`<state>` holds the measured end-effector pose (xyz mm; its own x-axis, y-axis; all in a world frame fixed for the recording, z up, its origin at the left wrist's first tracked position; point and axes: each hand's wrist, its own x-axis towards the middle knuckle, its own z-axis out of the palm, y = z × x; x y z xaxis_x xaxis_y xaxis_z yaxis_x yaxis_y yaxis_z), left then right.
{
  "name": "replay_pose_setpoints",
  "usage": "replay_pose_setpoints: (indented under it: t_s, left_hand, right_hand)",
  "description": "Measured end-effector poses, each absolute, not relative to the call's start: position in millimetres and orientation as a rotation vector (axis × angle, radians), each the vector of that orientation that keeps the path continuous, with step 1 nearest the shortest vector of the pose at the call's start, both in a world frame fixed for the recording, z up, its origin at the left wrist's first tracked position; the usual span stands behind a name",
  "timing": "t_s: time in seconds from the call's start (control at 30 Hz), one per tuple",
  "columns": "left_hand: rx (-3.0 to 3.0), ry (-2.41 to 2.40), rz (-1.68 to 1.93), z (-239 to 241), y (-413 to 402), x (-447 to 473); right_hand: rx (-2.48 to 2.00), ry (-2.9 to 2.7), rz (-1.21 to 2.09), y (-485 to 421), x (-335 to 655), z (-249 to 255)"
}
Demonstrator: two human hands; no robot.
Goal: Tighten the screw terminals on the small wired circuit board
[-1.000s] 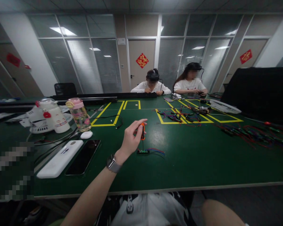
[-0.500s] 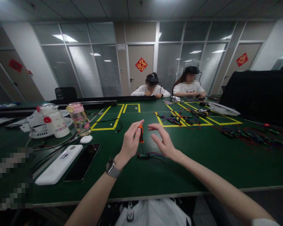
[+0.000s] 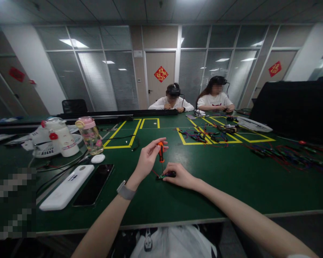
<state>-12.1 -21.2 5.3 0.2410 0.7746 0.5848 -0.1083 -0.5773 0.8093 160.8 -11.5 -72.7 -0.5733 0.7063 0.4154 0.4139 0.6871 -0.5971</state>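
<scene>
My left hand [image 3: 150, 154] holds an orange and black screwdriver [image 3: 161, 153] by its handle, with the thumb and fingers closed around it. The screwdriver stands upright, its shaft pointing down at a small circuit board [image 3: 160, 177] on the green table. My right hand [image 3: 179, 175] rests low on the table, its thumb and fingers closed on the right side of that board, near the shaft's tip. Those fingers cover part of the board and most of its wires. Whether the tip sits in a screw is too small to tell.
To my left lie a white power bank [image 3: 67, 188], a black phone [image 3: 93, 185] and a white case [image 3: 98, 159]. Bottles [image 3: 89, 136] stand behind them. Wired boards [image 3: 201, 135] lie at centre right, with more wires [image 3: 288, 154] farther right. Two people [image 3: 214, 98] sit across the table [image 3: 218, 215].
My right hand has come down from beside the screwdriver handle and closed on the circuit board. My left hand's fingers have shifted around the handle, while the screwdriver stays upright.
</scene>
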Motion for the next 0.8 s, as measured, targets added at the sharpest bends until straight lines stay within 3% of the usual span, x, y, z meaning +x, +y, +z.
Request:
replay_pose_setpoints:
  t_s: [0.8]
  left_hand:
    - [1.762,0.684,1.466,5.5,-15.7,-14.6]
  right_hand:
    - [-0.932,-2.130,0.764,-9.3,158.4,-76.7]
